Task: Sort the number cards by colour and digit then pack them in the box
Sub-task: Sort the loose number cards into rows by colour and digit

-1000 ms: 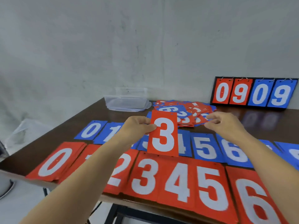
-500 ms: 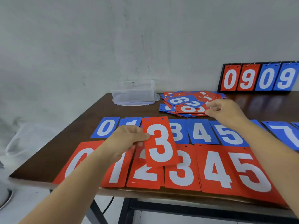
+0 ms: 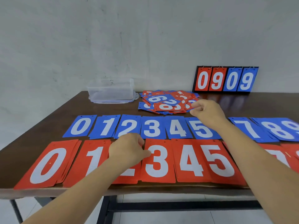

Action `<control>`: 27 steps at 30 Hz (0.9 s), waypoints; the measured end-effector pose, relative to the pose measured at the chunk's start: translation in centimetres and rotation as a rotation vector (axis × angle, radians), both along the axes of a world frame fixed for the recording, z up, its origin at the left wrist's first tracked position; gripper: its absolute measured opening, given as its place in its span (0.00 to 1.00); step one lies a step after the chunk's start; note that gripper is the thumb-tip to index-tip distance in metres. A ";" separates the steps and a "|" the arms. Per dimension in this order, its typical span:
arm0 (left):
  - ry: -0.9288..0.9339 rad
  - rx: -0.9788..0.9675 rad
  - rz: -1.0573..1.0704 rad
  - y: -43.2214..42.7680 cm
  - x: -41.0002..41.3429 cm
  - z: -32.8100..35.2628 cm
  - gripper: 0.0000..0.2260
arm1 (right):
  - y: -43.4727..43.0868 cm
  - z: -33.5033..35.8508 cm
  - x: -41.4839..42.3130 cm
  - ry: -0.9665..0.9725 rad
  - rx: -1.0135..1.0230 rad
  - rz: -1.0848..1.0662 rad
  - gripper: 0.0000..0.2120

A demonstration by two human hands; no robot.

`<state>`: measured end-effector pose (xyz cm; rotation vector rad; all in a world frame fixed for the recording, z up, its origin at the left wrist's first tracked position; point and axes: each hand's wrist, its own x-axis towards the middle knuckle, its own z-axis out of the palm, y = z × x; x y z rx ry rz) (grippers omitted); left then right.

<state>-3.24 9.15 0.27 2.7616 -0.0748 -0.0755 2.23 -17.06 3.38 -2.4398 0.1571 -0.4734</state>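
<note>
Head view: red plastic no. 3 card (image 3: 159,160), up in left hand (image 3: 127,149) 0.5 s ago, now lies flat on the near-row 3 stack, so it's sorted. Thumb sits on its left edge; pinch or not, can't tell. Right hand (image 3: 207,112) is curled at the mixed red/blue card pile (image 3: 166,102), far centre of the tabletop (image 3: 48,120); grip unclear. Clear plastic box (image 3: 111,91) far left, nothing packed yet.

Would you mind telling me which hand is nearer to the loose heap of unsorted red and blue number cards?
Right. The right hand is at the near right edge of the heap; the left hand is at the red 3 card in the front row.
</note>
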 end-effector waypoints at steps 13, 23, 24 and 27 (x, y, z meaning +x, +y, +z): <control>-0.086 -0.129 -0.046 -3.3 6.7 2.5 0.17 | -0.5 -0.2 4.5 0.109 -0.065 0.000 0.15; -0.096 -0.184 0.084 -4.2 15.8 3.3 0.10 | -2.6 -1.3 15.4 0.210 -0.078 -0.052 0.16; -0.096 -0.199 0.104 -3.9 16.6 3.1 0.12 | -2.5 -1.5 16.6 0.208 -0.066 -0.066 0.19; -0.098 -0.233 0.151 -3.1 18.4 2.5 0.12 | -1.6 -2.3 19.9 0.177 -0.036 -0.084 0.22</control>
